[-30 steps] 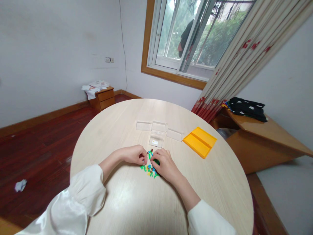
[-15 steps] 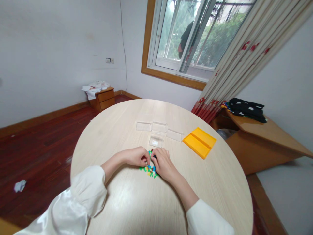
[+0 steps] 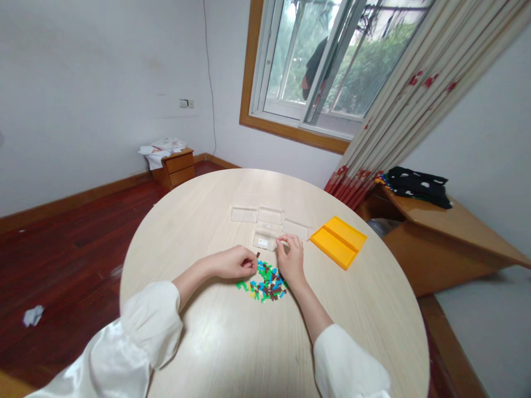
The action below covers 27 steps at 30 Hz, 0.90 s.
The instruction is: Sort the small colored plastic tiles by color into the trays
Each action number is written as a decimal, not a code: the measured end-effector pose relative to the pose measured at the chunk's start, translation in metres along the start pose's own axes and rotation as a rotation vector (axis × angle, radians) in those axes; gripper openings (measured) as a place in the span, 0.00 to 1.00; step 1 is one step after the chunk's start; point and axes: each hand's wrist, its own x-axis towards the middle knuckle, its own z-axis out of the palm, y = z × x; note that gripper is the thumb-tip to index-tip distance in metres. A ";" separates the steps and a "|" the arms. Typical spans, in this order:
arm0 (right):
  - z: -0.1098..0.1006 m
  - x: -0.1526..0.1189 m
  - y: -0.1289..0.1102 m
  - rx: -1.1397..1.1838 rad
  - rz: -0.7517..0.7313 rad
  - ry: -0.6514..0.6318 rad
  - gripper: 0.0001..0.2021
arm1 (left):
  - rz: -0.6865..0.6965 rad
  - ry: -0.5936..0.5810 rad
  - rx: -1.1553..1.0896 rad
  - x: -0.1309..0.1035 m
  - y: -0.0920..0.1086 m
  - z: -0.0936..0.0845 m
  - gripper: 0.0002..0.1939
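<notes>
The right hand (image 3: 292,261), loosely curled, has its fingertips at the right edge of the near clear container (image 3: 264,241); a slip there could nudge it. The left hand (image 3: 235,262) is nearly closed at the left edge of the small coloured pieces (image 3: 269,283), and a careless sweep could scatter them over the tabletop (image 3: 199,342). Whether either grips anything, I can't tell. Two hands, four clear containers, one yellow tray (image 3: 334,248); the pieces are too crowded to count.
</notes>
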 end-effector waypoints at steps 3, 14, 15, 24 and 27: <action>0.002 0.001 0.003 0.051 0.007 -0.004 0.10 | -0.001 0.113 -0.031 0.002 -0.003 0.000 0.06; 0.006 0.001 0.007 0.118 0.032 -0.022 0.11 | -0.119 0.739 -0.135 0.044 -0.025 0.005 0.06; 0.005 0.001 0.007 0.121 0.035 -0.023 0.11 | -0.121 0.750 -0.120 0.047 -0.026 0.006 0.06; 0.000 -0.002 -0.003 0.119 0.013 -0.071 0.10 | -0.091 0.807 -0.015 0.048 -0.035 0.007 0.08; -0.008 -0.009 -0.017 0.118 -0.080 -0.220 0.06 | -0.125 0.822 -0.035 0.042 -0.036 0.004 0.08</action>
